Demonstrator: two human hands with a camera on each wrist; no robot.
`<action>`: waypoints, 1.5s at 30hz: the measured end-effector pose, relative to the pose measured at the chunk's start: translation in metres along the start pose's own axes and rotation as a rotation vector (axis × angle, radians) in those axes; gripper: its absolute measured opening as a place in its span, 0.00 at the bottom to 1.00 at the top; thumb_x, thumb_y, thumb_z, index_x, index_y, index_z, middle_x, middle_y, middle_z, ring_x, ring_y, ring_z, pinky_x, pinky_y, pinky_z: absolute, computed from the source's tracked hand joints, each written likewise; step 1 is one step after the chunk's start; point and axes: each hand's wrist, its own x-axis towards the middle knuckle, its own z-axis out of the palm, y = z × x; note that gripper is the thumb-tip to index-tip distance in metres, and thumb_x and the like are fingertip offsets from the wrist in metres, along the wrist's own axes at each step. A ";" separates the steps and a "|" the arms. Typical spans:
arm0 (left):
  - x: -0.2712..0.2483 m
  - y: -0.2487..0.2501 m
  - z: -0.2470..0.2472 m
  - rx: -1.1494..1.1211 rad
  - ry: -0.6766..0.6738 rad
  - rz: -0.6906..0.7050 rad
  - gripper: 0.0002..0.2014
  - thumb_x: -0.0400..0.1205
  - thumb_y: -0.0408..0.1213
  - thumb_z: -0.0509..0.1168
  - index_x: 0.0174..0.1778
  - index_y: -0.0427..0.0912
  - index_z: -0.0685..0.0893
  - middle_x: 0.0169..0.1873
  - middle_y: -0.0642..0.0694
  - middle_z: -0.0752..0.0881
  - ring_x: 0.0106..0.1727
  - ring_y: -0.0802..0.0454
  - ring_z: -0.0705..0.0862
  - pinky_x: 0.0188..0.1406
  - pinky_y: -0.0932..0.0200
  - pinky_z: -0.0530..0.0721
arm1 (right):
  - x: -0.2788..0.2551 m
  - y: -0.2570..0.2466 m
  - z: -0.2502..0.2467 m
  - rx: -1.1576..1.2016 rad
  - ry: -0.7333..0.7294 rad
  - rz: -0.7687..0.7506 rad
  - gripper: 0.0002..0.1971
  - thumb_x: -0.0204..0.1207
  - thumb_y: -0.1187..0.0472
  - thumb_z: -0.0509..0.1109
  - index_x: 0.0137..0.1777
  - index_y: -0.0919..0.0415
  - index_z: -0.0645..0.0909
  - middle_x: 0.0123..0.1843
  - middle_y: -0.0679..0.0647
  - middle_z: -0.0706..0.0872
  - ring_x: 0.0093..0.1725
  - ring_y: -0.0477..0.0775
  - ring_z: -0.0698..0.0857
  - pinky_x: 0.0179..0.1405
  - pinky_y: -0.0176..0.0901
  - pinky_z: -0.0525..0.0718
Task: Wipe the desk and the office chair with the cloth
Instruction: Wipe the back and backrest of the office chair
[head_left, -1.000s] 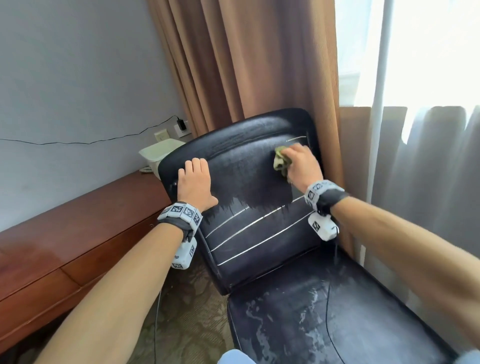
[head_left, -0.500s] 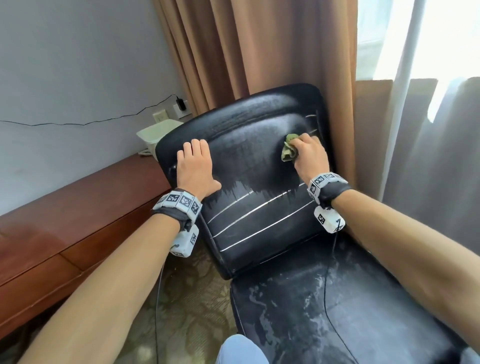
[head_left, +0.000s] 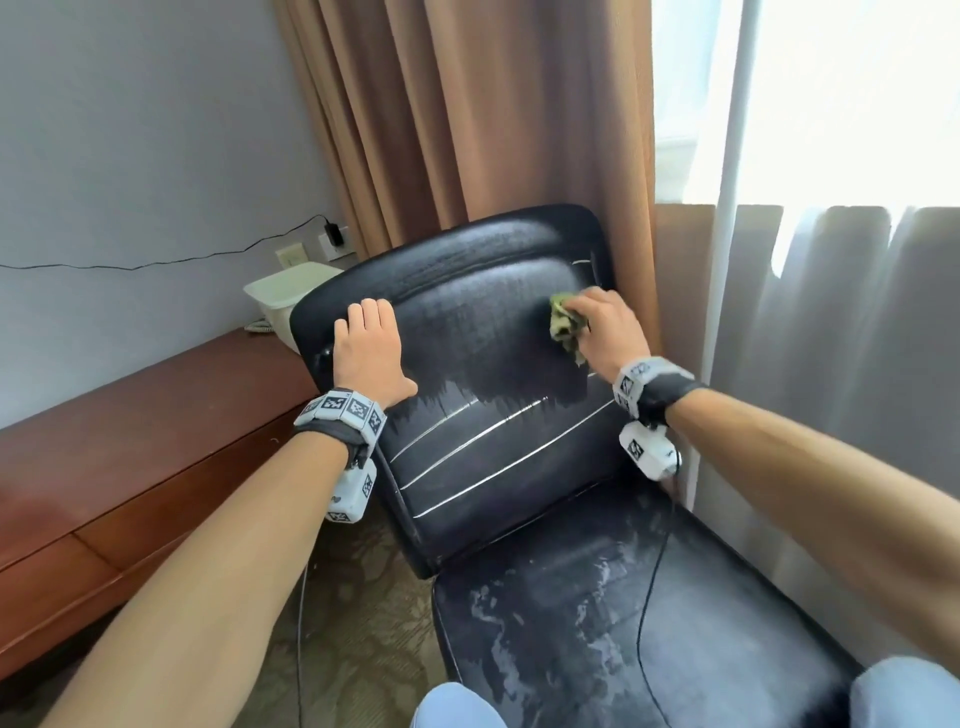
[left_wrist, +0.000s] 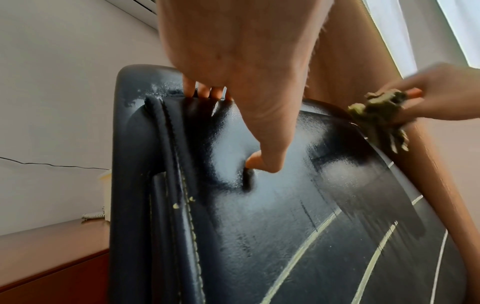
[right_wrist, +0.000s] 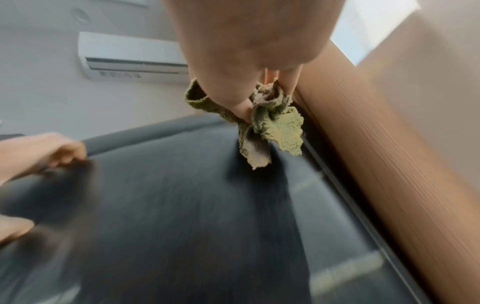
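The black office chair (head_left: 493, 374) faces me, its backrest (left_wrist: 285, 205) dusty below and darker where wiped. My right hand (head_left: 605, 332) grips a crumpled green cloth (head_left: 563, 325) against the backrest's upper right; the cloth (right_wrist: 270, 123) bunches under the fingers, and it also shows in the left wrist view as the cloth (left_wrist: 376, 115). My left hand (head_left: 366, 351) lies flat on the backrest's upper left, fingers straight, thumb spread. The wooden desk (head_left: 135, 447) runs along the wall at left.
Brown curtains (head_left: 467, 130) hang right behind the chair, sheer ones (head_left: 831, 338) at right. A white bin (head_left: 288, 293) stands on the desk's far end below wall sockets and a black cable (head_left: 156, 262). The seat (head_left: 623, 623) shows dusty streaks. Patterned carpet lies below.
My right hand has slid the cloth across the upper backrest toward its right edge. The left hand stays pressed in place. My head view has shifted slightly.
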 end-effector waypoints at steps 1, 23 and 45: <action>0.000 0.001 0.001 0.007 -0.006 -0.003 0.53 0.59 0.62 0.78 0.73 0.33 0.68 0.61 0.40 0.75 0.57 0.42 0.75 0.55 0.49 0.77 | 0.022 -0.004 -0.009 -0.008 0.038 -0.013 0.22 0.73 0.77 0.69 0.64 0.61 0.88 0.59 0.60 0.87 0.58 0.68 0.81 0.56 0.60 0.83; 0.008 0.002 0.017 -0.040 0.059 -0.011 0.51 0.55 0.57 0.82 0.67 0.33 0.69 0.57 0.38 0.74 0.53 0.41 0.73 0.51 0.47 0.75 | -0.003 0.059 0.060 0.226 0.298 0.180 0.21 0.68 0.75 0.71 0.60 0.62 0.90 0.59 0.55 0.90 0.57 0.63 0.86 0.62 0.51 0.84; 0.006 0.000 0.010 -0.027 0.030 0.006 0.50 0.57 0.60 0.80 0.68 0.34 0.70 0.57 0.40 0.75 0.54 0.43 0.74 0.54 0.49 0.76 | 0.101 0.043 -0.017 0.135 0.121 0.196 0.15 0.70 0.72 0.65 0.53 0.63 0.89 0.54 0.65 0.91 0.56 0.71 0.87 0.58 0.53 0.84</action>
